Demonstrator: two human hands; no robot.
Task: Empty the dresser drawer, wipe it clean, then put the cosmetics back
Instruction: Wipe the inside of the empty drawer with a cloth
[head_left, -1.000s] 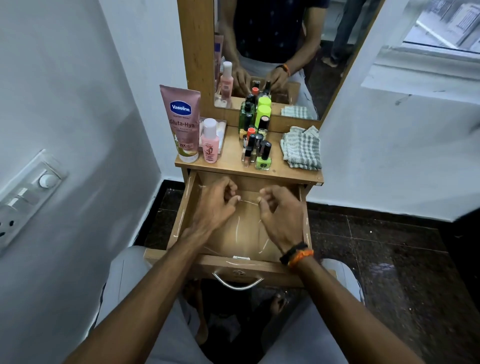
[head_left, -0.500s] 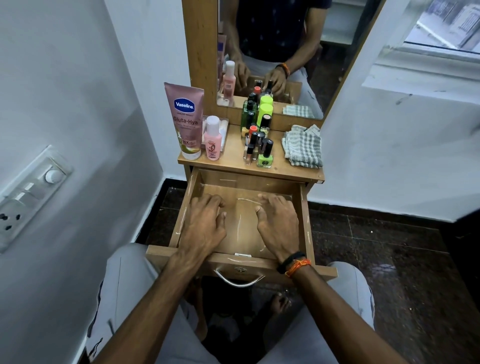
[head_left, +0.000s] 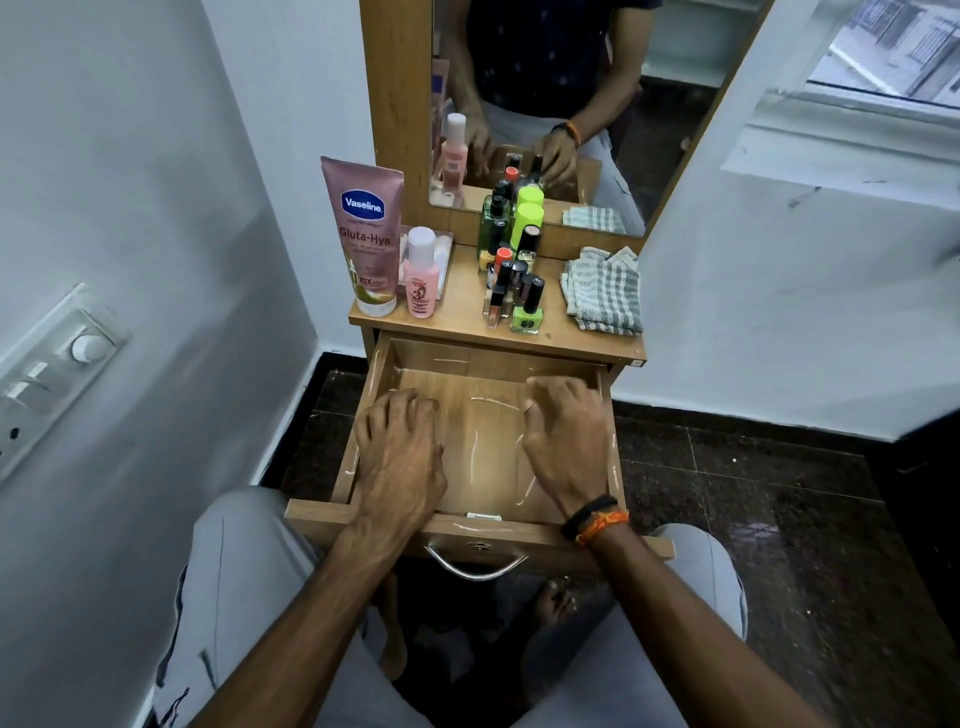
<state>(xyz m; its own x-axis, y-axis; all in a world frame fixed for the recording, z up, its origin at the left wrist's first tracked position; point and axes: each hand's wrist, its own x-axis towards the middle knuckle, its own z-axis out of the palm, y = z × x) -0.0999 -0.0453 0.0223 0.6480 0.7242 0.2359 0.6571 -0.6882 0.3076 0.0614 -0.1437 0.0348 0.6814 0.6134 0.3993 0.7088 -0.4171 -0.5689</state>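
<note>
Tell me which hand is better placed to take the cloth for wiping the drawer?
The right hand, probably. The cloth lies on the right side of the dresser top, just beyond it, while the left hand sits across the drawer.

The room is rather dim, and daylight enters from the window (head_left: 883, 57) at far right. A bright patch glows on the drawer (head_left: 483, 457) floor. Wide-angle bending curves the walls at the edges; the near legs are soft.

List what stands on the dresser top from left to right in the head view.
Vaseline tube → small pink bottle → cluster of nail polish and green bottles → folded checked cloth.
</note>
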